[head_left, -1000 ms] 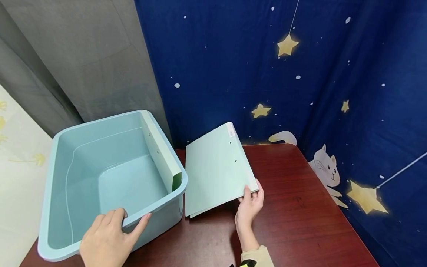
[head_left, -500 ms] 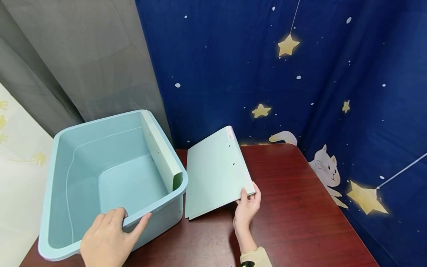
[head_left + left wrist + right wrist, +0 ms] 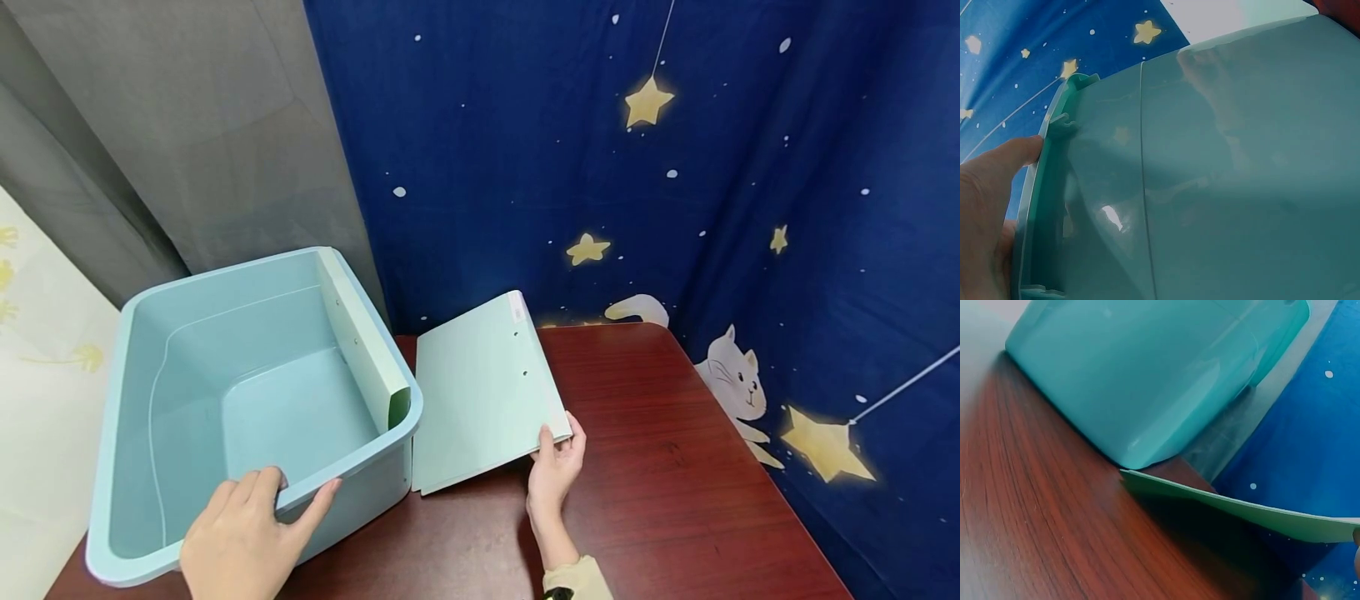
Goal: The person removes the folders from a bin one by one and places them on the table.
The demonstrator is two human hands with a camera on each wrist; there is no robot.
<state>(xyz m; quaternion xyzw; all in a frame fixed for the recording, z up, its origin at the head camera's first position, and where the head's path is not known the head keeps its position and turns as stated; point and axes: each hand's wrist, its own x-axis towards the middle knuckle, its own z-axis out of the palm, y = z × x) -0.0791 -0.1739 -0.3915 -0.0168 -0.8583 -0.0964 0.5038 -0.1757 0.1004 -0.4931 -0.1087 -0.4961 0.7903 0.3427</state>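
Presently we hold the folder (image 3: pixel 483 392) by its lower-right corner in the right hand (image 3: pixel 557 467), tilted, just right of the bin (image 3: pixel 135 433); the left hand (image 3: pixel 240 542) grips the bin's near rim.

Folder (image 3: pixel 480 392) lower, nearer the bin (image 3: pixel 150 333).

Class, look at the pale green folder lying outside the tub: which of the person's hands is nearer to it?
Right. The right hand pinches the pale green folder at its near corner; the left hand grips the blue tub rim, apart from that folder.
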